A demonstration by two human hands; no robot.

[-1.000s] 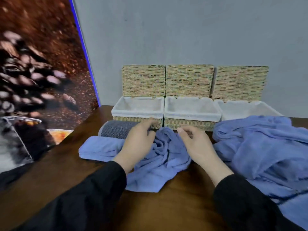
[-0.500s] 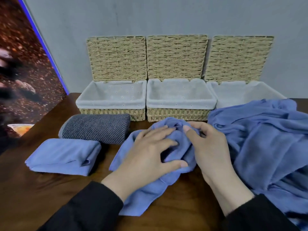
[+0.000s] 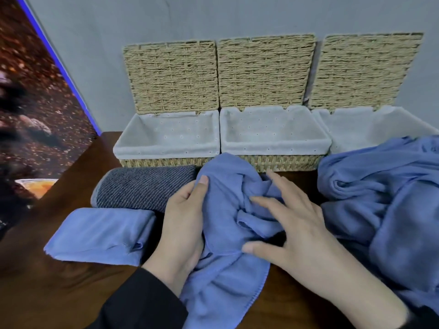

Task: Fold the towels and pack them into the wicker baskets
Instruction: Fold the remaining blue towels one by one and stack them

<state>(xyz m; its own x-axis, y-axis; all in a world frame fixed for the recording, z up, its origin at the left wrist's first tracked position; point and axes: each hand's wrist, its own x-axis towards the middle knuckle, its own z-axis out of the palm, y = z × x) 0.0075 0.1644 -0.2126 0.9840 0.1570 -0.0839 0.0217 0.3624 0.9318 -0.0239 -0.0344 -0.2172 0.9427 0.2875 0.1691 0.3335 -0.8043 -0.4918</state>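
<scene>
The left hand (image 3: pixel 183 224) has its grip clamped on a crumpled blue towel (image 3: pixel 228 210) lying on the surface (image 3: pixel 59 293) before three open baskets (image 3: pixel 275 141); the right hand (image 3: pixel 292 224) rests on it with fingers spread apart.

Single head-worn wide-angle view, looking forward and down across wooden table (image 3: pixel 59 293) from its near edge. Close over both forearms; three wicker baskets (image 3: pixel 273 148) line the far wall (image 3: pixel 237 15). No second view to overlap.
</scene>
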